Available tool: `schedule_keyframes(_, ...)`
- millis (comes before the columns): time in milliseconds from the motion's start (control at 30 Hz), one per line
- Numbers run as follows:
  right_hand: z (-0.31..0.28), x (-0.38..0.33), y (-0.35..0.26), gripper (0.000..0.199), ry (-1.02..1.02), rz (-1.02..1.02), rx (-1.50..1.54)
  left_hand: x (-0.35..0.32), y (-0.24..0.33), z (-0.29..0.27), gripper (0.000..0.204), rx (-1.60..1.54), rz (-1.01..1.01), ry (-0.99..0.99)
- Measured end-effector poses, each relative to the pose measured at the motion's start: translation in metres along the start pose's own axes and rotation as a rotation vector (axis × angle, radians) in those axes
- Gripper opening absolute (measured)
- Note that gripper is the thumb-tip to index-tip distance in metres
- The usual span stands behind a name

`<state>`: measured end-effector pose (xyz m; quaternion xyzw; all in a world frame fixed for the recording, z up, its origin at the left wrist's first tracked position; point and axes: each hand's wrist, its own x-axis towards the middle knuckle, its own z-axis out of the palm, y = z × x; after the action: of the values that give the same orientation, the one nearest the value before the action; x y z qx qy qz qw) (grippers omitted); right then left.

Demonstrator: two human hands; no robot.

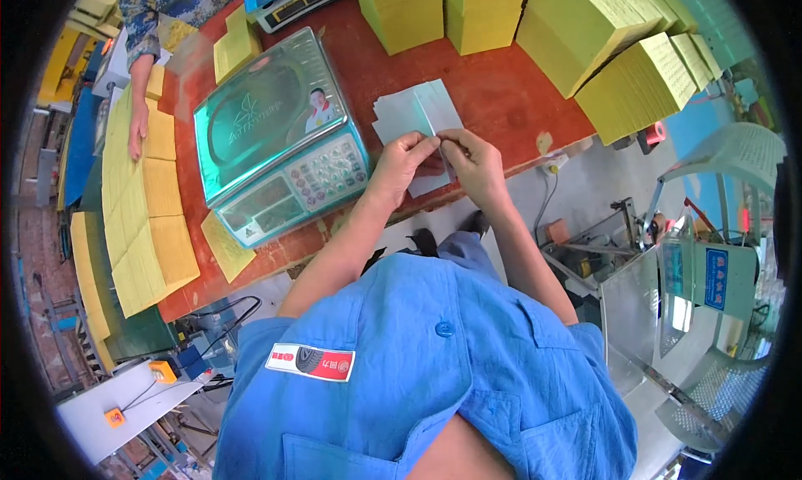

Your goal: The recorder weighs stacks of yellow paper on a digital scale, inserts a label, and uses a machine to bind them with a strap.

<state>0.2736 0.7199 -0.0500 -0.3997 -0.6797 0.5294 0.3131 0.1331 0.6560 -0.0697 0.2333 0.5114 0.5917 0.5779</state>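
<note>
Several pale blue-white paper sheets [403,115] lie loosely overlapped on the red tabletop, near its front edge. Over them my left hand [404,164] pinches the edge of a sheet between thumb and fingers. My right hand [473,164] is closed on the same edge, its fingertips almost touching the left ones. That edge is lifted upright between my hands, and part of the sheet is hidden behind my fingers. Left of my hands stands a counting scale [280,137] with a keypad and a plastic-covered top.
Tall stacks of yellow paper [493,16] line the table's far side. More yellow stacks [150,204] run along the left, where another person's hand [138,129] rests. One yellow sheet [225,246] lies by the scale. A metal chair [718,388] stands at the right beyond the red table [535,104].
</note>
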Motion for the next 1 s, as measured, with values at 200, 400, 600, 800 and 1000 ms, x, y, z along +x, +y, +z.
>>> schedule_keyframes(200,-0.002,0.003,0.005,0.024,-0.039,0.076,0.079,-0.001,-0.001,0.000,0.025,0.006,0.005,0.003)
schedule_keyframes(400,-0.005,0.003,0.009,0.024,-0.064,0.075,0.141,-0.003,0.000,0.003,0.023,0.013,0.023,0.045)
schedule_keyframes(600,-0.009,0.004,0.005,0.025,-0.121,0.092,0.163,-0.002,-0.001,0.003,0.021,0.047,0.024,0.055)
schedule_keyframes(800,-0.015,0.007,0.008,0.024,-0.161,0.123,0.138,-0.002,0.000,0.005,0.021,0.078,0.017,0.060)
schedule_keyframes(1000,-0.016,0.012,0.020,0.024,-0.119,0.065,0.167,-0.003,-0.002,0.009,0.019,0.061,0.022,0.112)
